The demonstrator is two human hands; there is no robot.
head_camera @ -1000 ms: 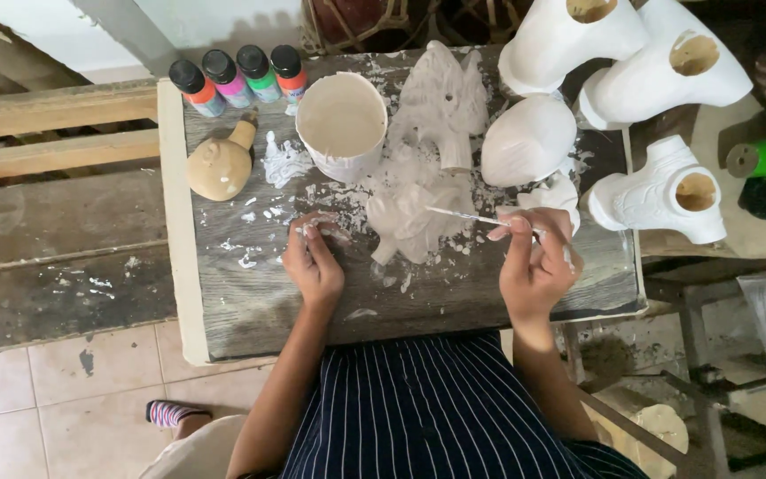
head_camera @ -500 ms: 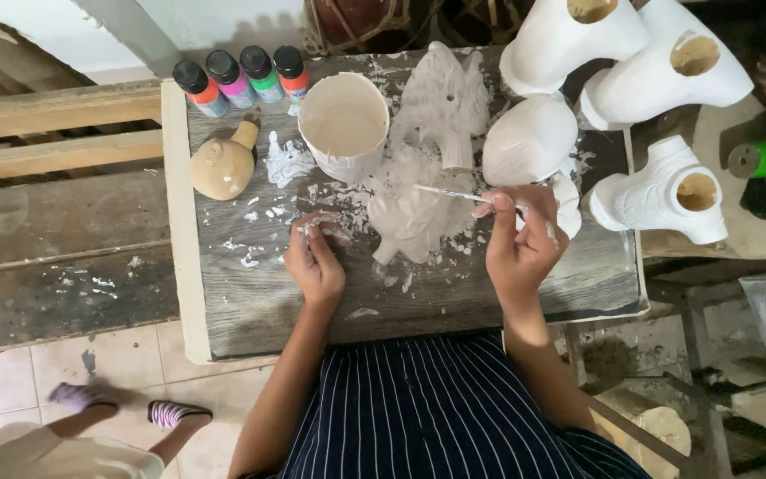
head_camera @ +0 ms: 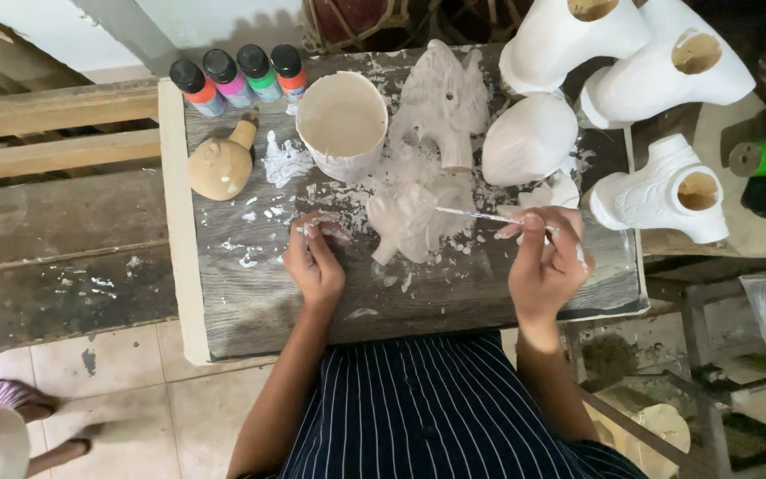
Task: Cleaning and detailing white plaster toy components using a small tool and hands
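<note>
A pale clay figurine lies on the worn wooden table, in front of me. My right hand grips a thin tool whose tip rests on the figurine's right side. My left hand, smeared white at the fingertips, lies on the tabletop just left of the figurine, fingers curled, holding nothing I can see. A cup of white slip stands behind the hands.
Several small paint bottles line the table's back left, with a tan clay bird below them. White cast figures crowd the right side, another pale figure at the back. Someone's sandalled feet are on the floor, left.
My right hand has shifted slightly left and up with the tool, its tip now on the figurine. The feet on the floor have moved left.
</note>
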